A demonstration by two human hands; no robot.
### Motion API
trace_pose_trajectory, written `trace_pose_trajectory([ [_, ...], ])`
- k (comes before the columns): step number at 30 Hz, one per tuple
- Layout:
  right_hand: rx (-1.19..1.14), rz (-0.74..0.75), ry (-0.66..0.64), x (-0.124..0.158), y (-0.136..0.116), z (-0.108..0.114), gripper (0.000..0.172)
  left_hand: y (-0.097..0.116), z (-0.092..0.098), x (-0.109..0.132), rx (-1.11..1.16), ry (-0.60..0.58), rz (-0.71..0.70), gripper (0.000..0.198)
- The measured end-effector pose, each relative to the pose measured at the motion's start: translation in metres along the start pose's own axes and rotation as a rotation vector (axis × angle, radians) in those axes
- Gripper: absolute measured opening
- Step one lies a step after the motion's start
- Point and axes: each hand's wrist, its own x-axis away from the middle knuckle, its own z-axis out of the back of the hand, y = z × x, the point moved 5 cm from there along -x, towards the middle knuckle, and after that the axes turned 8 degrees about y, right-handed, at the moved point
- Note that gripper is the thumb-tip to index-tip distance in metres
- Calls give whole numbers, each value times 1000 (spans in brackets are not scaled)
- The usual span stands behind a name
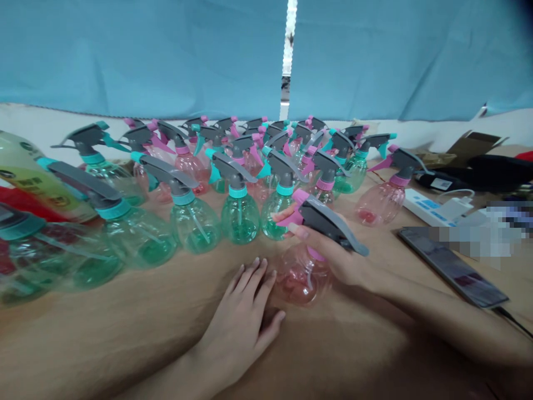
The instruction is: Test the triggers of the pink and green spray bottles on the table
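Pink spray bottle (300,283) at front centre of the desk (154,314), between both hands and just short of the front row, with a grey-and-pink spray head (327,216) already on its neck; cannot tell whether resting or slightly lifted.

At far left, a yellow-green printed pack (20,166), cut off by the edge of view, behind blurred turquoise-collared bottles (23,272). From there toward the middle, a front row of green spray bottles (195,233), heads fitted and dip tubes visible inside. Behind, crowded ranks of mixed pink and green spray bottles (191,166), partly hiding one another. Fitted, by the look of it: every bottle with its neck in sight, with no loose head showing.

Next, left hand (244,305), palm down, fingers stretched and slightly parted, thumb out to the side, close by the held bottle's base; cannot tell whether touching it.

Then right hand (343,268), curled round the neck from the right, thumb and fingertips pinching about the pink trigger (293,215).

Beyond, a lone pink bottle (383,203), trigger toward the left, also complete. Near the right edge, a white power strip (428,208) and a smartphone (453,269) lying aslant.

Unsettled: tightness of the held bottle's collar. Complete in outline, but outside the rows.
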Motion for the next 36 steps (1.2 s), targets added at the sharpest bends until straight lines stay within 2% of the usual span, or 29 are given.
trace_pose_trajectory([
  [6, -35, -20, 29, 1, 8, -3, 22, -1, -1, 1, 0, 10, 2, 49],
  [12, -127, -15, 23, 1, 6, -3, 11, -1, -1, 1, -5, 1, 1, 50],
  [19, -163, 5, 15, 1, 6, -4, 6, 0, -1, 1, -9, 21, -13, 51],
  [25, -163, 0, 9, 0, 4, -4, 9, 0, 0, 1, -8, 15, -9, 51],
  [30, -154, -25, -3, 0, 4, -4, 21, 0, 0, 1, -10, 14, -6, 50],
  [36, -160, 4, -9, 0, 5, -4, 22, 0, -2, 2, -27, 21, -7, 51],
])
